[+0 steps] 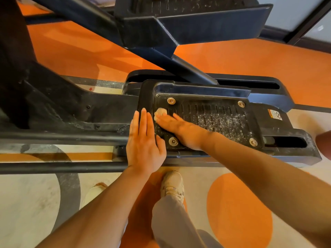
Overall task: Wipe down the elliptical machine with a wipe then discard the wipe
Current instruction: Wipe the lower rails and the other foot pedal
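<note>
Orange-patterned floor [241, 212]; right hand [176, 128] presses wipe [160, 112] on pedal [220, 120], left hand [143, 140] flat.

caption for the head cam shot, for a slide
Right hand presses a wipe across the dusty elliptical pedal; left hand braces its edge.

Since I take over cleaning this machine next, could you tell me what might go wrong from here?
The wipe is bunched small under the right hand, so it may just push the white dust into the slots of the pedal rather than lift it. The left hand presses flat on the pedal's edge; if the pedal swings, fingers could get caught against the rail.
</note>
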`<state>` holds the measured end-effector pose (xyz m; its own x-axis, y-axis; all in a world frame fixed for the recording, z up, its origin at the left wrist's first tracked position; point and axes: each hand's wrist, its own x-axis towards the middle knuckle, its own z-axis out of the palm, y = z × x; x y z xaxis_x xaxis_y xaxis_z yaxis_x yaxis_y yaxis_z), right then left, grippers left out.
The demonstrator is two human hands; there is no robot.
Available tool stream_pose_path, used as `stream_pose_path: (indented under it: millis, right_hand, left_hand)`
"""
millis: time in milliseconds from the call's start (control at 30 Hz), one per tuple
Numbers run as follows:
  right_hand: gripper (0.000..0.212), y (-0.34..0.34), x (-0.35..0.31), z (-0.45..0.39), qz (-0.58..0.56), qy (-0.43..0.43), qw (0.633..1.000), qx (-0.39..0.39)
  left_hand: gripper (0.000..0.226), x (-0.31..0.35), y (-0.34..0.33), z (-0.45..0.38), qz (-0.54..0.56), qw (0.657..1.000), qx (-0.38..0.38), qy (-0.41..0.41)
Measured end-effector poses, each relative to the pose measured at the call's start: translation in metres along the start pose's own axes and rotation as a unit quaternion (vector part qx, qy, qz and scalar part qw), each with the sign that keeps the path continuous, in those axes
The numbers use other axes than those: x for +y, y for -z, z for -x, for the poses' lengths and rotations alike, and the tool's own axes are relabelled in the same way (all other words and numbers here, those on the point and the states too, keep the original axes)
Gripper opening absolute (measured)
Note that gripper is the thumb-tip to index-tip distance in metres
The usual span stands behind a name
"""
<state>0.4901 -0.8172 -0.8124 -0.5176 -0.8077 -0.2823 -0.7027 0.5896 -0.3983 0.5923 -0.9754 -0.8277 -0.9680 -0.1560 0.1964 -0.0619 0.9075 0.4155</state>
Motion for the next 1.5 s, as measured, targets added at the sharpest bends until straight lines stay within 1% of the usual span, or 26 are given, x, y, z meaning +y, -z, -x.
stream_pose_path:
  millis: [100, 167, 200, 267, 367, 467, 533, 600, 667, 733, 833, 933, 1000, 1067, 1133, 1200, 1300, 1400, 1500]
  right_hand:
    - [0.089, 0.014, 0.006, 0.014, 0.022, 0.09, 0.99, -0.105]
    - [0.092, 0.024, 0.009, 0.014, 0.061, 0.13, 0.98, -0.135]
    - [0.092, 0.026, 0.01, 0.012, 0.071, 0.136, 0.979, -0.133]
    - [0.087, 0.02, 0.011, 0.006, 0.069, 0.124, 0.985, -0.099]
    - [0.074, 0.007, 0.009, 0.002, 0.024, 0.064, 0.998, -0.017]
    - [0.069, 0.0, 0.004, -0.004, 0.002, 0.025, 0.999, 0.04]
    - [0.07, -0.003, 0.003, -0.002, 0.004, 0.033, 0.999, 0.03]
    - [0.068, 0.003, 0.005, 0.006, 0.011, 0.075, 0.997, -0.018]
    - [0.059, 0.013, 0.01, 0.014, 0.024, 0.117, 0.991, -0.052]
    - [0.052, 0.017, 0.012, 0.017, 0.053, 0.129, 0.989, -0.049]
    - [0.053, 0.01, 0.013, 0.013, 0.106, 0.081, 0.991, 0.0]
    - [0.054, 0.004, 0.011, 0.007, 0.118, 0.003, 0.99, 0.075]
    - [0.054, -0.001, 0.007, 0.004, 0.111, -0.031, 0.988, 0.104]
    - [0.056, -0.002, 0.005, 0.006, 0.056, -0.031, 0.994, 0.089]
    - [0.058, 0.007, 0.009, 0.014, 0.008, 0.003, 0.999, 0.038]
    - [0.061, 0.015, 0.016, 0.025, 0.009, 0.041, 0.999, -0.01]
    - [0.072, 0.016, 0.028, 0.036, 0.05, 0.08, 0.995, -0.044]
    - [0.08, 0.017, 0.03, 0.044, 0.088, 0.097, 0.99, -0.045]
    - [0.088, 0.02, 0.025, 0.04, 0.137, 0.081, 0.987, 0.001]
  left_hand:
    - [0.065, -0.001, -0.002, 0.0, 0.014, 1.0, 0.015, -0.003]
    - [0.065, -0.001, -0.004, 0.0, 0.023, 0.999, 0.024, -0.006]
    - [0.065, -0.001, -0.004, 0.0, 0.027, 0.999, 0.026, -0.007]
    - [0.065, -0.002, -0.004, 0.0, 0.03, 0.999, 0.027, -0.004]
    - [0.065, -0.001, -0.004, 0.001, 0.024, 0.999, 0.029, -0.001]
    - [0.066, -0.001, -0.004, 0.0, 0.007, 1.0, 0.026, 0.005]
    - [0.066, -0.001, -0.004, 0.0, 0.005, 1.0, 0.024, 0.008]
    - [0.066, -0.001, -0.005, 0.0, 0.009, 1.0, 0.029, 0.005]
    - [0.065, -0.001, -0.005, 0.0, 0.018, 0.999, 0.034, 0.004]
    - [0.065, -0.001, -0.004, 0.0, 0.022, 0.999, 0.037, 0.003]
    - [0.065, 0.0, -0.003, 0.001, 0.022, 0.999, 0.032, 0.001]
    - [0.065, 0.0, -0.002, 0.001, 0.026, 0.999, 0.032, 0.0]
    - [0.065, -0.001, -0.002, 0.001, 0.03, 0.999, 0.03, -0.002]
    - [0.064, -0.001, -0.003, 0.0, 0.034, 0.999, 0.027, -0.003]
    - [0.064, 0.0, -0.003, 0.0, 0.037, 0.999, 0.027, -0.003]
    - [0.065, 0.0, -0.003, 0.001, 0.038, 0.999, 0.027, -0.003]
    - [0.065, -0.001, -0.003, 0.001, 0.038, 0.999, 0.028, -0.004]
    - [0.065, -0.001, -0.003, 0.001, 0.04, 0.999, 0.027, -0.003]
    - [0.065, -0.001, -0.004, 0.001, 0.04, 0.999, 0.03, -0.003]
